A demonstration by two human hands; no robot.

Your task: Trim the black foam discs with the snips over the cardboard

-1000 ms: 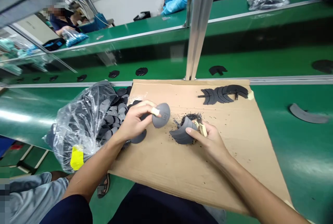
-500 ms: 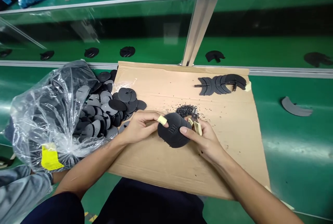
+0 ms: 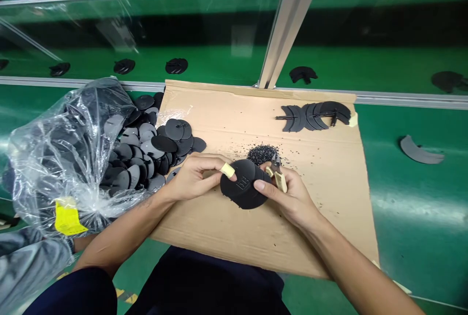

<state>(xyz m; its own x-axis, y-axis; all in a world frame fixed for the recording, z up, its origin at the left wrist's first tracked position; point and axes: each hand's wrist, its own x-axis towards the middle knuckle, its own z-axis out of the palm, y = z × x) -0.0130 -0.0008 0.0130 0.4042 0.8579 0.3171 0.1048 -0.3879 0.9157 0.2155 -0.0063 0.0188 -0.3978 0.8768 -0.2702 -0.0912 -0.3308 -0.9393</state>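
Between my two hands are black plastic discs (image 3: 243,190), at least two overlapping, with raised marks on the front one. My left hand (image 3: 199,176), tape around one finger, grips their left edge. My right hand (image 3: 288,193) pinches their right side with the thumb and also keeps a pair of nippers (image 3: 278,173) with cream handles in its palm, jaws pointing up. Just behind the discs lies a heap of small black plastic bits (image 3: 262,154) on the cardboard sheet (image 3: 226,234). The fingers behind the discs are partly hidden.
At the left, a clear plastic bag (image 3: 66,149) with a yellow label spills a pile of black discs (image 3: 146,151). Curved black parts (image 3: 310,116) lie at the cardboard's far right. A grey curved piece (image 3: 420,151) rests on the green table. A metal post (image 3: 288,27) rises behind the cardboard. Another person's leg (image 3: 32,261) shows lower left.
The camera view has shifted slightly. Both hands keep their hold on the discs and the nippers, with hardly any visible movement.
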